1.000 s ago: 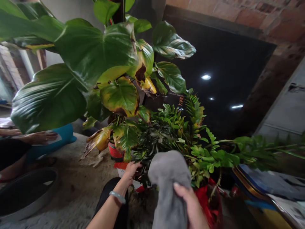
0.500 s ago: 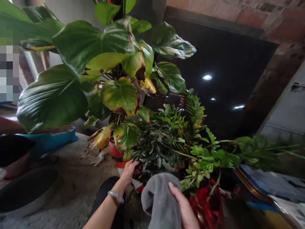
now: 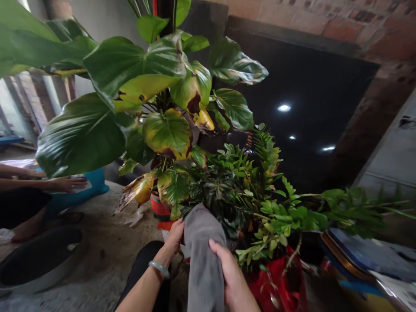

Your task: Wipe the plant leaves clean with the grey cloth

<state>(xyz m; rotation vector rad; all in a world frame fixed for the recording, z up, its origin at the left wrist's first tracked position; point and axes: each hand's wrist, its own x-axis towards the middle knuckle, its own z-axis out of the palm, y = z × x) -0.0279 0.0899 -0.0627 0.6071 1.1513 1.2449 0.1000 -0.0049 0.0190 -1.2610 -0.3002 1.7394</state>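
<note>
A grey cloth (image 3: 204, 242) hangs in my right hand (image 3: 227, 266), the thumb on top and the other fingers hidden behind it. Its upper end touches the dark-leaved plant (image 3: 219, 190). Right at the cloth's left edge is my left hand (image 3: 174, 237), with a pale bangle on the wrist. Its fingers are curled together by the low dark leaves, their tips partly covered, and I cannot make out what they hold. Just beyond it stands a red pot (image 3: 159, 207) under a tall plant with big leaves (image 3: 167, 134), some yellowed and brown at the edges.
At the left, another person's hand (image 3: 66, 184) rests by a blue object (image 3: 97, 186), near a grey basin (image 3: 42, 281) on the floor. A red bag (image 3: 273, 286) sits under the leafy stems (image 3: 286, 212). Stacked flat items (image 3: 367, 255) lie at the right, before a dark panel (image 3: 302, 86).
My right hand has moved left and up with the cloth, bringing it against my left hand and the dark leaves. The other person's hand shows more clearly.
</note>
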